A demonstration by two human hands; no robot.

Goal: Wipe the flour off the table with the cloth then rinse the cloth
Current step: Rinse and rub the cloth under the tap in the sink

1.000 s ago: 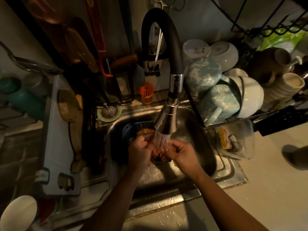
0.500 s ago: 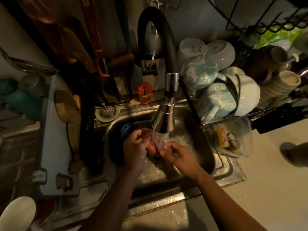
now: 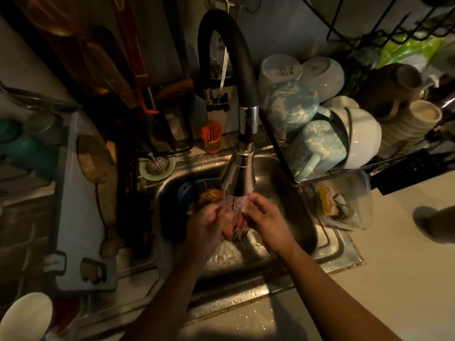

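cloth (image 3: 234,226): bunched mid-frame under the faucet (image 3: 238,177) stream so water soaks through
left hand (image 3: 205,228): curled, gripping cloth
right hand (image 3: 267,221): pinching the other side, likely to rub it

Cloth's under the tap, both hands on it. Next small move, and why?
Probably squeeze the cloth between left hand and right hand: water from the faucet runs onto it, both hands grip it over the sink, so wringing would flush flour.
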